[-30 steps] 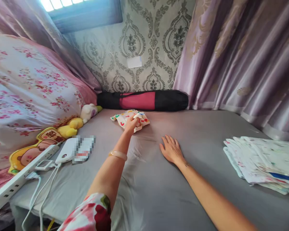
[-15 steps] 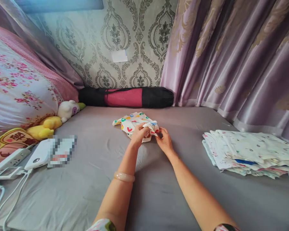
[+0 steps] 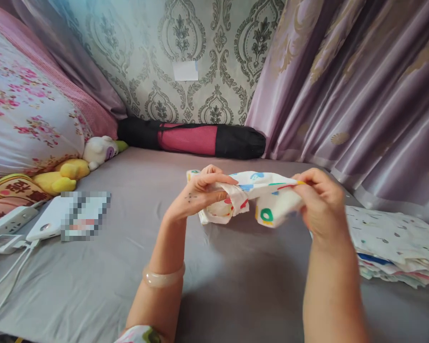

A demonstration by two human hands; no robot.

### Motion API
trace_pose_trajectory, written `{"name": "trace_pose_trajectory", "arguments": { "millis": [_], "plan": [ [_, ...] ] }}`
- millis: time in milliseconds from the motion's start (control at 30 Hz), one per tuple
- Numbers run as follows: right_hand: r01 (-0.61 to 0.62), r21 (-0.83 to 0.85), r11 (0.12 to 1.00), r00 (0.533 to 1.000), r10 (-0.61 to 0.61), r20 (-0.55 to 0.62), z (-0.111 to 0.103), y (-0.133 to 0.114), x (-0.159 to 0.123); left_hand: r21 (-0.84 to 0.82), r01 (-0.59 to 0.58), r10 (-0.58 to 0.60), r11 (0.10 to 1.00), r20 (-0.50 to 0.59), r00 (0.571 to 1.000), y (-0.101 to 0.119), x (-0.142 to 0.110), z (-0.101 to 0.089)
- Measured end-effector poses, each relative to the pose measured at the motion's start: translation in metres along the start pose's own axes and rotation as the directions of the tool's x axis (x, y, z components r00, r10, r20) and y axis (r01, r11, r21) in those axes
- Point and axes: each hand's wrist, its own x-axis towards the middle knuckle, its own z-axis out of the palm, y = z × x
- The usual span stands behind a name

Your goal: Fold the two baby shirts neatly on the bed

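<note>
Both my hands hold a small white cloth (image 3: 257, 197) printed with coloured shapes, lifted above the grey bed sheet (image 3: 218, 271). My left hand (image 3: 196, 197) pinches its left end, fingers closed, a pale bangle on the wrist. At the cloth's right end my right hand (image 3: 320, 202) grips it, slightly blurred. The cloth is stretched between them and sags in crumpled folds.
A stack of folded printed cloths (image 3: 393, 243) lies at the right. A black and pink roll bag (image 3: 193, 138) rests against the patterned wall. Plush toys (image 3: 78, 162), a floral pillow (image 3: 25, 114), a power strip (image 3: 7, 224) and a power bank (image 3: 46, 224) sit at the left. Purple curtains (image 3: 361, 85) hang right.
The cloth lay on the sheet under my left hand; my right hand joined it, and now both hands have lifted it toward me and pulled it apart.
</note>
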Motion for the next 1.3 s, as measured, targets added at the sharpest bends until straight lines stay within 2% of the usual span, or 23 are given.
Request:
{"name": "trace_pose_trajectory", "arguments": {
  "millis": [33,100,167,200,233,300,333,400,433,500,567,633,733,800,867,967,1033,1067,1167,1300],
  "plan": [
    [-0.023,0.052,0.998,0.999,0.022,0.027,-0.006,-0.011,-0.005,-0.034,-0.023,0.023,0.999,0.010,1.000,0.007,-0.001,-0.002],
    [-0.158,0.101,0.982,0.974,0.138,0.179,-0.017,-0.023,-0.012,-0.082,-0.045,0.045,0.996,0.002,0.999,0.012,-0.001,-0.004],
    [-0.293,0.013,0.956,0.910,0.275,0.311,-0.024,-0.019,-0.012,-0.099,-0.010,0.010,0.995,-0.002,1.000,0.004,0.001,-0.002],
    [-0.322,-0.082,0.943,0.874,0.329,0.358,-0.027,-0.012,-0.009,-0.104,0.030,-0.030,0.994,0.007,1.000,-0.003,0.003,0.001],
    [-0.311,-0.196,0.930,0.842,0.365,0.397,-0.029,-0.003,-0.005,-0.114,0.082,-0.079,0.990,0.022,0.997,-0.013,0.005,0.005],
    [-0.183,-0.431,0.884,0.802,0.387,0.454,-0.031,0.018,0.004,-0.164,0.203,-0.195,0.965,0.067,0.979,-0.033,0.009,0.014],
    [-0.098,-0.514,0.852,0.800,0.375,0.469,-0.031,0.027,0.008,-0.191,0.266,-0.253,0.945,0.090,0.963,-0.041,0.011,0.019],
    [0.035,-0.591,0.806,0.827,0.309,0.469,-0.027,0.039,0.013,-0.221,0.357,-0.334,0.908,0.133,0.933,-0.051,0.013,0.027],
    [0.066,-0.586,0.807,0.847,0.265,0.461,-0.023,0.042,0.014,-0.222,0.380,-0.354,0.898,0.151,0.923,-0.053,0.013,0.030],
    [0.071,-0.490,0.869,0.861,0.195,0.470,-0.011,0.042,0.014,-0.216,0.388,-0.356,0.896,0.171,0.919,-0.049,0.014,0.033],
    [0.049,-0.330,0.943,0.837,0.141,0.529,0.004,0.038,0.014,-0.209,0.377,-0.344,0.902,0.177,0.922,-0.040,0.015,0.034],
    [0.046,-0.207,0.977,0.805,0.086,0.587,0.018,0.036,0.012,-0.201,0.378,-0.345,0.904,0.182,0.921,-0.032,0.015,0.034],
    [0.068,-0.169,0.983,0.784,0.052,0.619,0.029,0.038,0.011,-0.176,0.409,-0.380,0.896,0.176,0.908,-0.028,0.016,0.034],
    [0.050,-0.175,0.983,0.817,0.061,0.574,0.027,0.042,0.013,-0.159,0.434,-0.418,0.887,0.126,0.900,-0.030,0.016,0.031],
    [0.008,-0.154,0.988,0.882,0.066,0.467,0.020,0.047,0.016,-0.133,0.454,-0.453,0.881,0.039,0.891,-0.035,0.016,0.026],
    [-0.061,-0.087,0.994,0.952,0.084,0.296,0.002,0.056,0.023,-0.129,0.538,-0.548,0.833,-0.060,0.834,-0.045,0.016,0.017],
    [-0.102,-0.054,0.993,0.972,0.111,0.206,-0.008,0.062,0.027,-0.187,0.595,-0.613,0.782,-0.054,0.788,-0.050,0.015,0.013],
    [-0.121,-0.040,0.992,0.978,0.126,0.166,-0.013,0.065,0.028,-0.220,0.604,-0.624,0.766,-0.028,0.781,-0.051,0.016,0.013],
    [-0.170,0.005,0.986,0.983,0.169,0.067,-0.021,0.073,0.032,-0.221,0.568,-0.573,0.793,0.047,0.818,-0.049,0.016,0.016],
    [-0.180,0.055,0.982,0.983,0.182,-0.039,-0.026,0.078,0.034,-0.005,0.549,-0.546,0.836,0.089,0.833,-0.043,0.015,0.024]
  ]
}}
